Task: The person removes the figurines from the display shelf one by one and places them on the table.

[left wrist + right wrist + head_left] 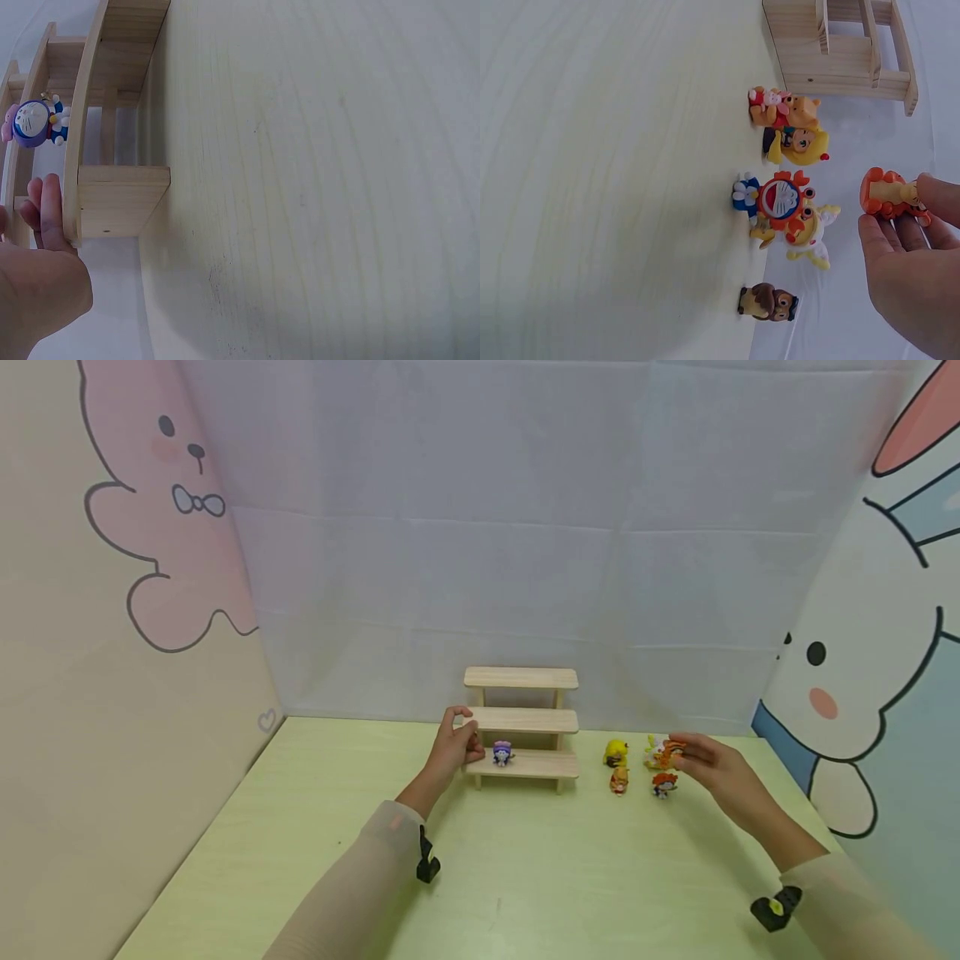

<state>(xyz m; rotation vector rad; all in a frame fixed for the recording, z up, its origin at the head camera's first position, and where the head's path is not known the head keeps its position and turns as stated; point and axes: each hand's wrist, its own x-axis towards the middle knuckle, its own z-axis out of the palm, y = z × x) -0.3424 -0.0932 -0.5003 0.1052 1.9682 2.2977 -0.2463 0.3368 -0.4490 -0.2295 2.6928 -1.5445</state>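
Observation:
A three-tier wooden step shelf (522, 720) stands near the back wall. At its left end my left hand (452, 750) grips the middle tier, with fingers (51, 214) reaching below that plank; the thumb is partly hidden. On the lowest tier sits a blue cat figurine (502, 753) with a purple-and-pink hood. My right hand (716, 772) pinches an orange tiger figurine (890, 193) between thumb and fingers, lifted off the table. Nearest below it are a red crab-hooded cat figurine (778, 199) and a white-and-yellow eared figurine (814, 236).
Left of the right hand stand a yellow-haired figurine (801, 146) and a bear figurine (795, 111) hugging a small pink one. A brown owl figurine (767, 302) appears in the right wrist view. The pale table (525, 877) meets a white cloth wall (517, 568) behind.

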